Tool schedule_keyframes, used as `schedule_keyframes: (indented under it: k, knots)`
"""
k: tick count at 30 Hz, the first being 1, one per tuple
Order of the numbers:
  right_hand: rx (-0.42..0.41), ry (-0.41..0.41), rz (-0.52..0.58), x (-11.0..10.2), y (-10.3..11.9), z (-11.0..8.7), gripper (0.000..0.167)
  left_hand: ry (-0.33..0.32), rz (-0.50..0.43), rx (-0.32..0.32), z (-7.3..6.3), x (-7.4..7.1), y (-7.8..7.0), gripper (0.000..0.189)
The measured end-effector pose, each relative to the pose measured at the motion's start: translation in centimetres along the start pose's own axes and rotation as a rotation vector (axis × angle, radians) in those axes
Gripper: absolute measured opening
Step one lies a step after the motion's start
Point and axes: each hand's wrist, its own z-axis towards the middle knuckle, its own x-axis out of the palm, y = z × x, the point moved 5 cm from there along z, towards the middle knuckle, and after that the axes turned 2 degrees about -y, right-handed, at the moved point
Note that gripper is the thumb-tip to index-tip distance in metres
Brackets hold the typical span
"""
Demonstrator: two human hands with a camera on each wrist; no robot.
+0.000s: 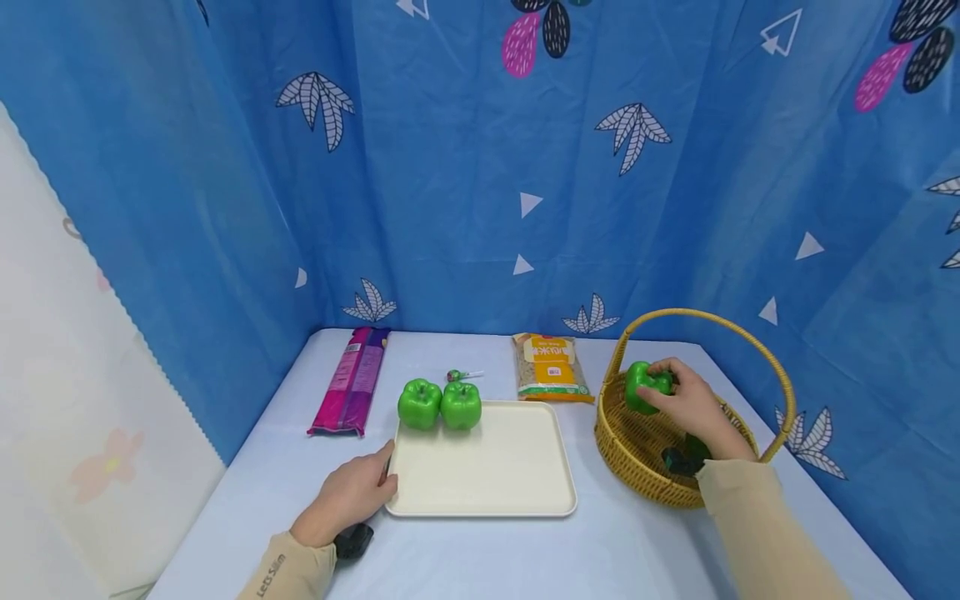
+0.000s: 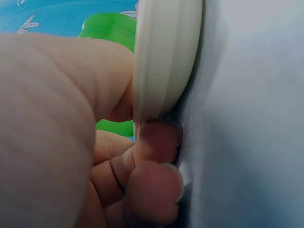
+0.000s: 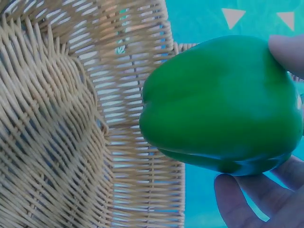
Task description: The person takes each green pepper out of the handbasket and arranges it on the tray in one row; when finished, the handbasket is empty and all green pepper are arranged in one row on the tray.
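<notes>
My right hand (image 1: 693, 404) holds a green bell pepper (image 1: 641, 387) over the wicker basket (image 1: 637, 471), pinching it between thumb and fingers. In the right wrist view the bell pepper (image 3: 218, 104) lies on its side in the grip, level with the woven wall (image 3: 142, 190). My left hand (image 1: 356, 487) grips the left edge of a cream tray (image 1: 487, 475). The left wrist view shows the thumb on the tray's rim (image 2: 166, 61) and curled fingertips (image 2: 154, 190) at its underside. Two more green bell peppers (image 1: 420, 404) (image 1: 461, 406) sit side by side at the tray's back left corner.
A pink and purple packet (image 1: 351, 382) lies behind the left hand. Beyond the tray are a small lollipop (image 1: 463, 376) and a bag of grain (image 1: 553, 368). The basket's tall handle (image 1: 701, 313) arches over the right hand. A blue curtain (image 1: 465, 208) hangs behind the table.
</notes>
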Motion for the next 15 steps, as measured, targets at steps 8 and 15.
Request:
schedule_keyframes:
  k: [8,15]
  knots:
    - [-0.092,-0.009,0.036,-0.1,4.6,-1.6,0.056,0.012,-0.013,-0.011,-0.3,0.0,0.0,0.065]
    - [-0.176,0.044,0.137,4.0,9.4,-1.7,0.043,0.005,-0.005,-0.004,-0.1,0.0,-0.2,0.065]
